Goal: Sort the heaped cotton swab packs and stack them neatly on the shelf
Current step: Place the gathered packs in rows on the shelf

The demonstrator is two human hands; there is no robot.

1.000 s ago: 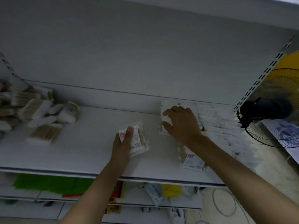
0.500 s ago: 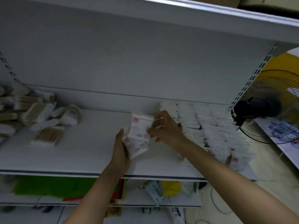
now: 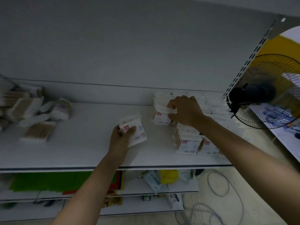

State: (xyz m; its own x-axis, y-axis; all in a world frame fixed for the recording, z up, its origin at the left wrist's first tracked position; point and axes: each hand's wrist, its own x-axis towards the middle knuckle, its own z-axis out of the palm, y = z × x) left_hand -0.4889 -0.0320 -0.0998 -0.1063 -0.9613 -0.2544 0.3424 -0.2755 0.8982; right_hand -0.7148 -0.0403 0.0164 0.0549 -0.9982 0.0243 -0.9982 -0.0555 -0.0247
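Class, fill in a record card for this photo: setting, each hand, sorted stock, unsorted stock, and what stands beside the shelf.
Setting: white metal shelf, dimly lit
Left hand: grips a small bundle of white cotton swab packs with red labels, mid-shelf
Right hand: pinches one white pack at the left end of the stacked rows
Sorted stock: neat rows of white packs, right side
Unsorted stock: loose heap of wooden-stick swab packs, left side
Beside shelf: black electric fan, right
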